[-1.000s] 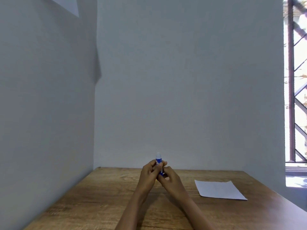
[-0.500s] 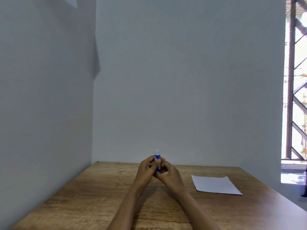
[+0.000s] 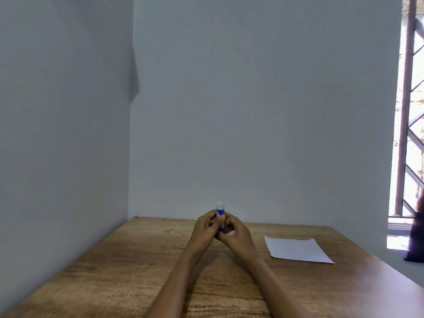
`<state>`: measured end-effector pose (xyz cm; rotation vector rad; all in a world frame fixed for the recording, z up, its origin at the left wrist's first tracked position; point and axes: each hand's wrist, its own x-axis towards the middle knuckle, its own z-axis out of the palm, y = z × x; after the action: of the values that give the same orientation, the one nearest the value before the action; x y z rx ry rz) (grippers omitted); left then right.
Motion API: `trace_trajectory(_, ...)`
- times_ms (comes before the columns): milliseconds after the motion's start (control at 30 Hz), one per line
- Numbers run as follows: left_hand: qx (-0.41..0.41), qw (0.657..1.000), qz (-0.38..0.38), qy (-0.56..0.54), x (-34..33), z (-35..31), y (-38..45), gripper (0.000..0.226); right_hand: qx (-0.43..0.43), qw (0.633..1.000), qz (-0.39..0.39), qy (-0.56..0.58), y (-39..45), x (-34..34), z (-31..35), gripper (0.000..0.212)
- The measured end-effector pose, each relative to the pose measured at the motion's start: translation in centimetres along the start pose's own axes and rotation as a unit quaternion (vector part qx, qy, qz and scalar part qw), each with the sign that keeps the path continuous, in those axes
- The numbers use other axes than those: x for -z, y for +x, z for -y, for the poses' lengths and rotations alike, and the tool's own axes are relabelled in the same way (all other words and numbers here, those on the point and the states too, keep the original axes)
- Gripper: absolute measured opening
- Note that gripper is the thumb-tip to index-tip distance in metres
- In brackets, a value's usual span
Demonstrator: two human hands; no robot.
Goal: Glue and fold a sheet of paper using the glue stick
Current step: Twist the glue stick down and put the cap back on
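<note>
A blue glue stick (image 3: 220, 214) with a white top stands upright between both hands over the far middle of the wooden table (image 3: 128, 267). My left hand (image 3: 205, 230) curls its fingers round the stick from the left. From the right, my right hand (image 3: 236, 234) grips its lower part. The stick's base is hidden by the fingers. A white sheet of paper (image 3: 297, 249) lies flat on the table to the right of my hands, apart from them.
Plain grey walls close the table in at the left and the back. A barred window (image 3: 410, 125) stands at the far right, with a dark shape (image 3: 417, 235) at its lower edge. The table's right edge runs diagonally past the paper.
The view has drifted slightly, so hands and paper sit a little lower-left in frame. Both hands keep holding the glue stick upright; their fingers have shifted slightly on it.
</note>
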<state>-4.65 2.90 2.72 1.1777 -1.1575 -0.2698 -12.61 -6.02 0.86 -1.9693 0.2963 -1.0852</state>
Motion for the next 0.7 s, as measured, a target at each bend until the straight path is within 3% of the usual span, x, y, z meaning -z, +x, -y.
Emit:
trace_trajectory(133,0.004,1.0,-0.014,-0.022,0.03,-0.17,0.09,0.019,-0.003,0.999,0.053,0.011,0.18,-0.06,-0.22,0.015)
trace_trajectory(267,0.003,0.999,-0.03,-0.008,0.58,-0.2,0.08,0.017,-0.04,0.991,0.127,0.023,0.05,-0.13,-0.19,0.024)
trace_trajectory(333,-0.001,0.999,-0.037,-0.005,0.68,-0.18,0.06,0.015,-0.028,0.994,0.11,0.005,0.19,-0.06,-0.14,0.023)
trace_trajectory(433,-0.008,0.999,-0.042,-0.006,0.46,-0.28,0.13,0.015,-0.005,0.998,0.014,-0.057,0.43,0.07,0.33,0.02)
trace_trajectory(533,-0.011,1.0,-0.02,-0.001,-0.04,-0.3,0.07,0.016,-0.007,0.993,-0.049,-0.103,0.21,-0.12,0.5,0.032)
trace_trajectory(600,-0.012,1.0,-0.012,0.006,-0.11,-0.24,0.01,0.017,-0.012,0.994,-0.044,-0.1,0.1,-0.3,0.29,0.032)
trace_trajectory(700,-0.006,1.0,-0.021,-0.021,0.17,-0.25,-0.03,0.013,0.012,0.999,0.017,-0.033,0.02,-0.47,0.1,0.012)
